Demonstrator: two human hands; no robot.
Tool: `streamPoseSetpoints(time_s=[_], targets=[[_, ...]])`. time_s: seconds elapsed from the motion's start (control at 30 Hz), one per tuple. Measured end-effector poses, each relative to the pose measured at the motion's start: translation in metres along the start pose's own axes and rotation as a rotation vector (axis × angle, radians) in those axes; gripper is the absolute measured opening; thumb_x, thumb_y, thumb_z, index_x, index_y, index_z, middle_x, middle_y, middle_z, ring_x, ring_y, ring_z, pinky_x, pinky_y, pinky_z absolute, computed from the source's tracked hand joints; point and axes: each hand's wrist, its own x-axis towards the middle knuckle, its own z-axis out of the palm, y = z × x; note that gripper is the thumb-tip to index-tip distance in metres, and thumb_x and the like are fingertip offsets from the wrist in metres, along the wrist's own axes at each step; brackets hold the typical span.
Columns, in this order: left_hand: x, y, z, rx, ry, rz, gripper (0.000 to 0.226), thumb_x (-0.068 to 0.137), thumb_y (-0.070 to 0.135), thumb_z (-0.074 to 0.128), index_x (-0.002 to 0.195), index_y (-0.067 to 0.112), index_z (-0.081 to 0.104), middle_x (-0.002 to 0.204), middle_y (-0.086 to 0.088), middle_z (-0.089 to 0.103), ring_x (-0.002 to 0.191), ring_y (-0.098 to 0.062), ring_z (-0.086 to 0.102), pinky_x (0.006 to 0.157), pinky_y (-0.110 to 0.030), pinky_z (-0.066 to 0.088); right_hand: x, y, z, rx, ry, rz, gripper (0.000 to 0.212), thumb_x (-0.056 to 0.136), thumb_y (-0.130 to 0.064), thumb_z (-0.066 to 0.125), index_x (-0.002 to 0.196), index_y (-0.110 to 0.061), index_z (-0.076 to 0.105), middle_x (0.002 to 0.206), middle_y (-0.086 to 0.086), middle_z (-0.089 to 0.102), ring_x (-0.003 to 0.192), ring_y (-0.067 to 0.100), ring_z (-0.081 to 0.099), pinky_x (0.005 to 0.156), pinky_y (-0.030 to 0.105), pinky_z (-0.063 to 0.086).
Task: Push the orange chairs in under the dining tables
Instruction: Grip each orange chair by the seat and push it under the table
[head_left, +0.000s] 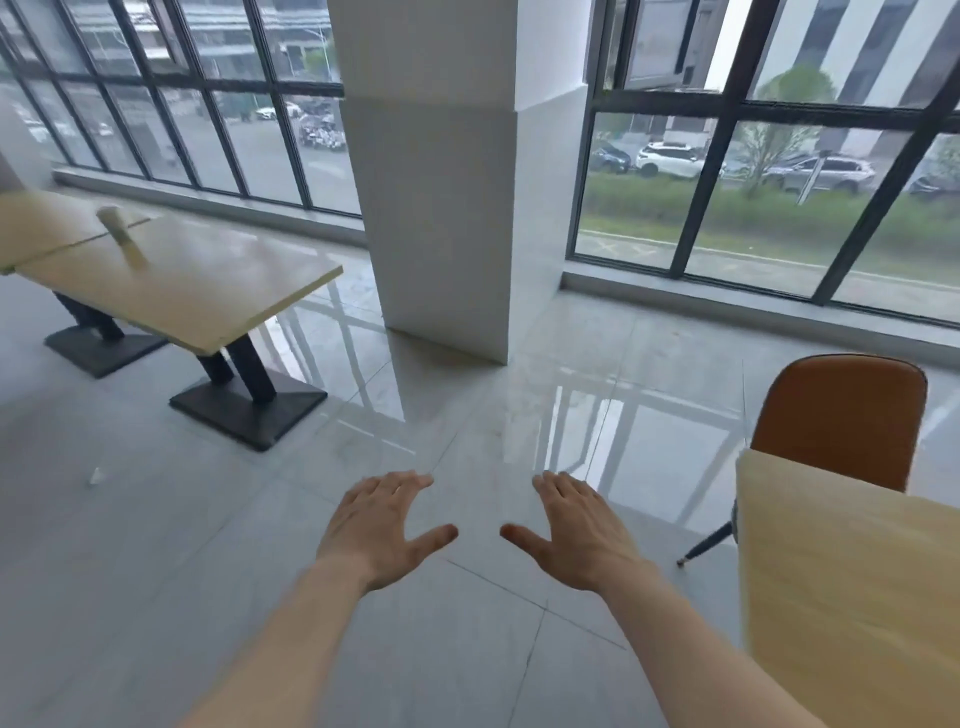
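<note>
Holding left hand (376, 527) and right hand (576, 530) out over floor (156, 597), fingers spread, gripping nothing; noting orange chair (841, 415) tucked against right dining table (852, 597); left dining table (182, 275) standing well apart.

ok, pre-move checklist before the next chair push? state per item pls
1. Both hands free: left hand and right hand are open and hold nothing. ok.
2. Target found: one orange chair at the right-hand table. ok.
3. Chair already in: its back stands at the table's far edge, seat hidden. cannot tell.
4. Hand on chair: neither touches it. not ok.
5. Floor to the chair clear. ok.
6. Left table: no chairs in view. cannot tell.
</note>
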Motion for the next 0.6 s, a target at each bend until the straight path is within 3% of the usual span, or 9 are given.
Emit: streamPoseSetpoints(time_s=[0.17,0.6], targets=[[0.13,0.024,-0.041,-0.009,0.03,0.054,0.085,0.081,0.088,0.038,0.152,0.043,0.028,0.16,0.017,0.03,0.15,-0.018,0.021,0.123,-0.04,0.016,0.104,0.042,-0.062,-0.015,0.063,0.039,0.092,0.093,-0.075,0.038,0.16,-0.013,0.021,0.165,0.003,0.026,0.153,0.022,0.019,0.124,0.036,0.014],[0.486,0.074,-0.073,-0.055,0.015,0.257,0.086,0.08,0.088,0.04,0.152,0.042,0.031,0.16,0.015,0.031,0.15,-0.016,0.019,0.123,-0.038,0.014,0.365,0.171,-0.154,-0.027,0.13,0.227,0.094,0.093,-0.075,0.039,0.162,-0.015,0.016,0.17,0.002,0.014,0.156,0.021,0.008,0.125,0.035,0.008]])
